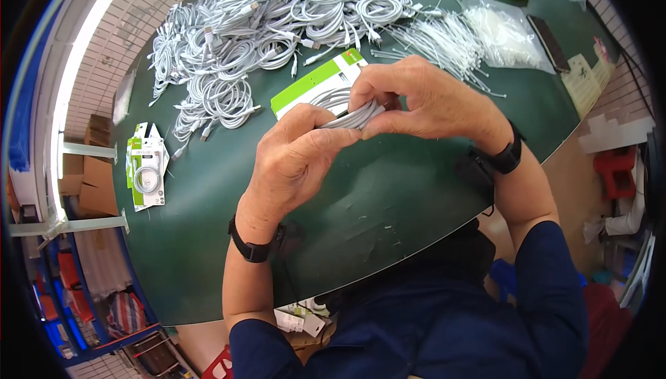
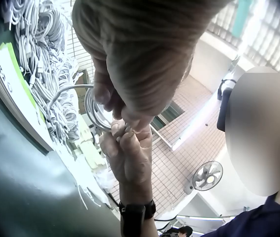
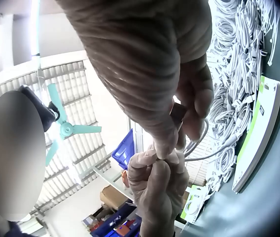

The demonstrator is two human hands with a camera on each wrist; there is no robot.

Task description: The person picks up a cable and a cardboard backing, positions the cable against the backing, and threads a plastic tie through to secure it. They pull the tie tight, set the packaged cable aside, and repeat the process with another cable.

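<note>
Between my two hands is a coiled light-grey charging cable (image 1: 352, 117), held over the table (image 1: 347, 219). My left hand (image 1: 291, 160) pinches the near left side of the coil between thumb and fingers. With thumb and bent fingers, my right hand (image 1: 427, 98) grips the right side of the loops. In the right wrist view a metal plug (image 3: 178, 112) shows between the right hand's fingers. The fingertips of both hands nearly meet at the coil and hide part of it. Just beyond lies a stack of green-and-white packaging cards (image 1: 291, 98), partly covered by the coil.
A large heap of coiled cables (image 1: 263, 18) spreads over the far side. White cable ties (image 1: 444, 42) lie at the far right beside a clear plastic bag (image 1: 503, 36). At the left sit cards with a coiled cable on top (image 1: 146, 171). Shelving (image 1: 76, 296) stands past the left edge.
</note>
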